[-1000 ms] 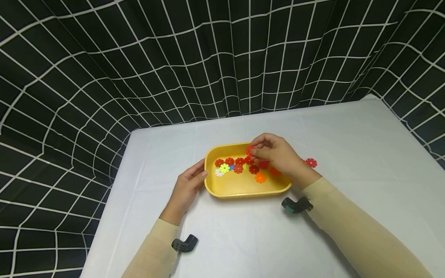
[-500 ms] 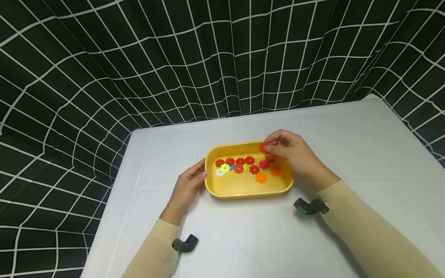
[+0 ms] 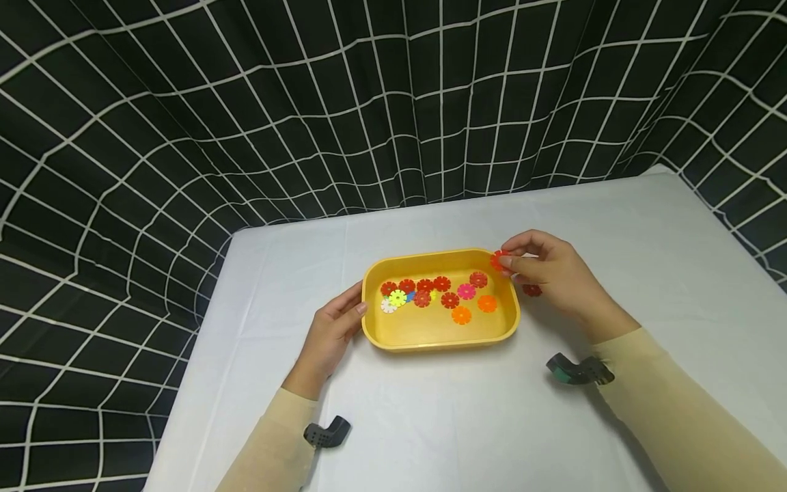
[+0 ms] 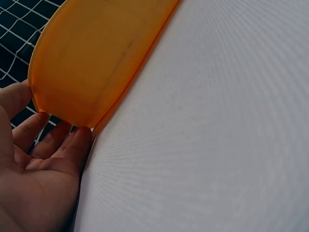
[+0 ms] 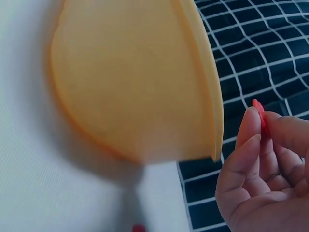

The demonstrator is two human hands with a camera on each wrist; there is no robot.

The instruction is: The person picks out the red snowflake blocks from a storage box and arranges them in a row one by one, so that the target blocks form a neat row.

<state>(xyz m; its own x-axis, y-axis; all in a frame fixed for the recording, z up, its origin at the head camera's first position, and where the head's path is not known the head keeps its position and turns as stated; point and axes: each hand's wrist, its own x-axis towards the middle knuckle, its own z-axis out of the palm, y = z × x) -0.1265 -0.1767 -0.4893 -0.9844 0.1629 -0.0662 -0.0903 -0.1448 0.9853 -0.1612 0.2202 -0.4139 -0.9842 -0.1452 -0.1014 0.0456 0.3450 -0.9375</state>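
Note:
At the left end of the yellow tray (image 3: 424,345), my left hand (image 3: 332,328) grips its outer wall. The left wrist view has the thumb by the rim and several fingertips against the end of the tray (image 4: 96,63). My right hand (image 3: 547,273) pinches a red notched plastic disc (image 3: 499,260) between thumb and fingers, just at the tray's right rim. Edge-on, the same red disc (image 5: 260,116) shows between the fingertips in the right wrist view. Inside the tray lie several discs: red ones, orange ones (image 3: 461,315), a pink one (image 3: 466,291), a yellow-green one (image 3: 397,298) and a white one (image 3: 388,306).
A dark red disc (image 3: 532,290) lies on the white tablecloth (image 3: 430,424), right of the tray and partly under my right hand. Behind the table hangs a black curtain (image 3: 369,137) with a white grid. Each wrist wears a small black camera (image 3: 578,369).
My right hand has moved right across the tray with the red disc, from above the middle discs to the right rim. The left hand and the tray have stayed in place.

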